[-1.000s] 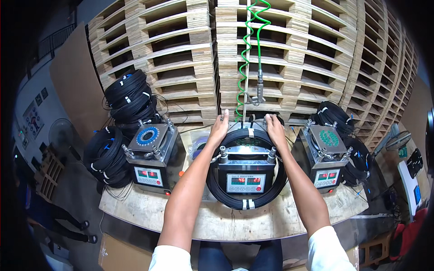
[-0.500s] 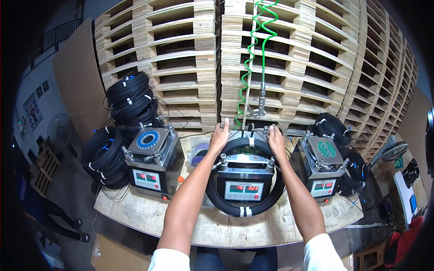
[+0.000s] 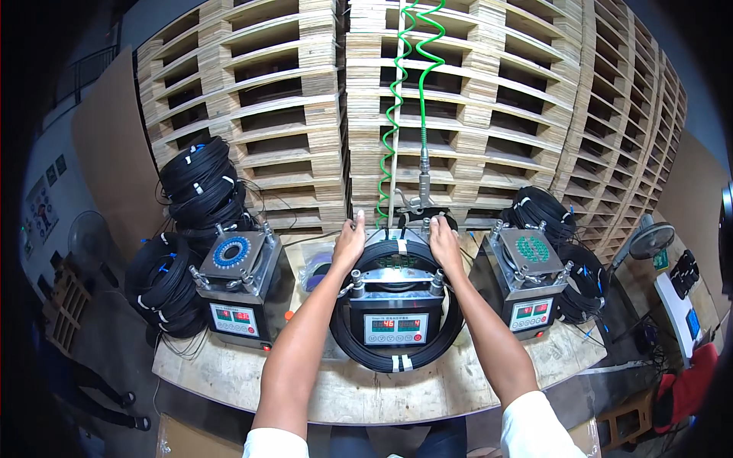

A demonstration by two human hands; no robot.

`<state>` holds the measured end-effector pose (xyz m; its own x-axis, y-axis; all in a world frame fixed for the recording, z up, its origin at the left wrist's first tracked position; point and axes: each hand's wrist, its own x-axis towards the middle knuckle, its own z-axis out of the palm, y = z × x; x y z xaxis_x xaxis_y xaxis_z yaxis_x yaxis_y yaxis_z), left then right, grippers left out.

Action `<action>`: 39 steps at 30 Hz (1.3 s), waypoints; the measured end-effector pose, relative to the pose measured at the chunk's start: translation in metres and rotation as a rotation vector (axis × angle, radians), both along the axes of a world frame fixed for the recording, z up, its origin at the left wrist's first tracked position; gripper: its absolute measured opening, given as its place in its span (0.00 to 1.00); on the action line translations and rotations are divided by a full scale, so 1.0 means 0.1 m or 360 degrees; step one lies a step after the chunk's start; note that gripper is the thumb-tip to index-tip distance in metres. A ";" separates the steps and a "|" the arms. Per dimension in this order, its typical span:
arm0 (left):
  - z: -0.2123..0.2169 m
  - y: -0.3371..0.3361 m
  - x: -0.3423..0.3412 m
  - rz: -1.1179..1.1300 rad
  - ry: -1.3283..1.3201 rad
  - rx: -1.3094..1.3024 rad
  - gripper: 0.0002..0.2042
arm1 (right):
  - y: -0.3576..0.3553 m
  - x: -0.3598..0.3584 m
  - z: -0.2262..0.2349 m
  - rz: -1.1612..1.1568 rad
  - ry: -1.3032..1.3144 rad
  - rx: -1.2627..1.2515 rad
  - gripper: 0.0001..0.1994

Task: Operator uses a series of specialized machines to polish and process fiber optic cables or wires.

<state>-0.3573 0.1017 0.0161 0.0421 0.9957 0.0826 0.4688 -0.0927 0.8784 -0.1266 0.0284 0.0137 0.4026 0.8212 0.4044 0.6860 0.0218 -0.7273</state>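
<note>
A black cable coil (image 3: pixel 452 333) bound with white ties hangs around the front of the middle machine (image 3: pixel 396 305), a dark box with a metal top and a lit panel. My left hand (image 3: pixel 351 241) is at the coil's far left side, thumb raised and fingers curled. My right hand (image 3: pixel 444 244) is at the far right, its fingers closed beside a metal knob (image 3: pixel 427 224). What either hand grips is hidden. Two more metal knobs stand at the machine's near corners, between my forearms.
Similar machines stand left (image 3: pixel 240 278) and right (image 3: pixel 521 278), with black cable coils (image 3: pixel 200 179) stacked beside them. A green coiled air hose (image 3: pixel 422 91) with a metal air gun (image 3: pixel 424 187) hangs before wooden pallets (image 3: pixel 267 91). A person's legs (image 3: pixel 95 385) show far left.
The whole view has shifted, moving most things slightly left in the picture. My hands stay at the far sides of the coil. Digits on the panels differ.
</note>
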 end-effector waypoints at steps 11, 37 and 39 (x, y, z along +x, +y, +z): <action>0.10 -0.09 0.10 -0.0040 0.0035 0.0196 0.42 | 0.06 0.11 -0.09 0.0118 0.0057 0.0181 0.20; -0.02 0.06 -0.02 -0.0135 0.0040 0.0152 0.42 | 0.02 0.06 -0.07 0.0148 -0.0144 0.0160 0.20; -0.02 0.06 -0.01 -0.0132 0.0010 0.0172 0.42 | 0.01 0.04 -0.01 0.0087 -0.0115 0.0062 0.21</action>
